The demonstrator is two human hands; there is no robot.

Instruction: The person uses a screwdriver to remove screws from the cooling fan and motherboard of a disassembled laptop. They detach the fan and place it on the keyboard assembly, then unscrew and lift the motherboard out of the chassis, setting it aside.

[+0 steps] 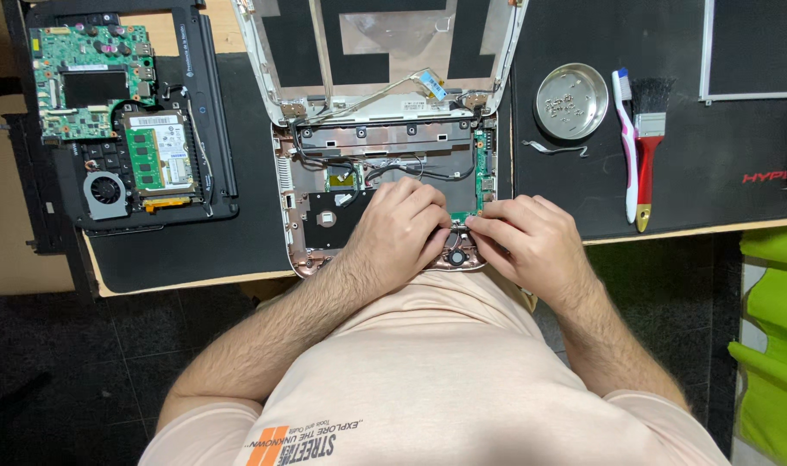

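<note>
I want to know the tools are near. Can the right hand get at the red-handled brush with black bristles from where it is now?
Probably yes. The right hand rests on the opened laptop base, and the red-handled brush lies uncovered on the black mat to its right, with nothing between them.

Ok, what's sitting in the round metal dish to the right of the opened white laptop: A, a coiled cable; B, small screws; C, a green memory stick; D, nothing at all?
B: the round metal dish holds a scatter of small screws, beside the pink toothbrush.

white laptop shell, green circuit brd, silver dish, red-handled brush, black mat
</note>
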